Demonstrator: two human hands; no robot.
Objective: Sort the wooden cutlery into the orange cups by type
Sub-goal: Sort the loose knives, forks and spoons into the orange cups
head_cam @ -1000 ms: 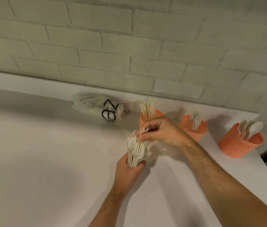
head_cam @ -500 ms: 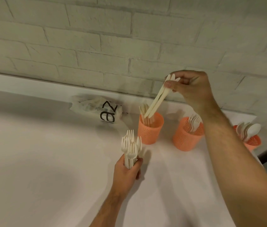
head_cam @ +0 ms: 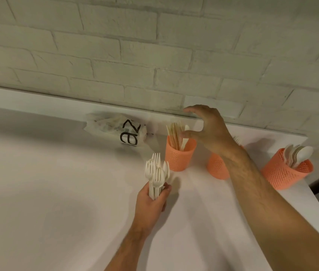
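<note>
Left hand grips a bundle of pale wooden forks upright, tines up, above the white table. Right hand, fingers spread and empty, hovers over the left orange mesh cup holding upright wooden knives.

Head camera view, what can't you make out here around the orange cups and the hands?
- Middle cup: contents and rim hidden behind the right hand and forearm.
- Forks: handles hidden inside the left hand; count unclear.
- Bag: printed lettering only partly readable.
</note>
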